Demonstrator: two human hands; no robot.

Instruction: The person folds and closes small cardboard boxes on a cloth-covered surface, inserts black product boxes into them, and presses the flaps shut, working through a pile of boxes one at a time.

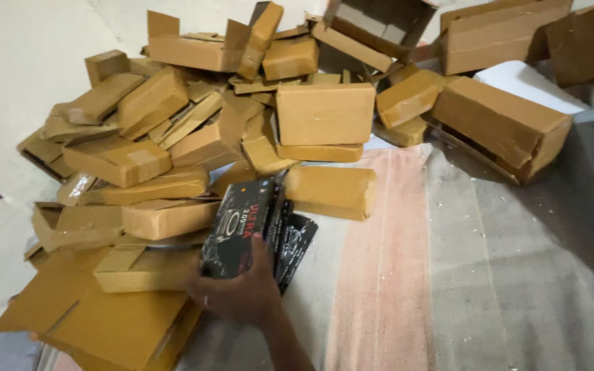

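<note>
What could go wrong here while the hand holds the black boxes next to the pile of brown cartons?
1. The pile of brown cartons is loose and tilted; a bump from the hand might make some slide down.
2. The hand grips several black boxes together; the outer one fans out and could slip.
3. The flattened cardboard overhangs the striped cloth and may slip off.

Free room: striped cloth (489, 275) on the right is bare; a hand passes there w/o contact. Obstacles: heap of brown cardboard boxes (173, 137) blocks left and far side, stacked irregularly, approx. no gaps between. Single brown box (330, 191) lies at heap edge, just beside black printed boxes (242, 230). Flattened cardboard (97, 316) covers near-left corner. White slab (527, 86) sits far right.
</note>
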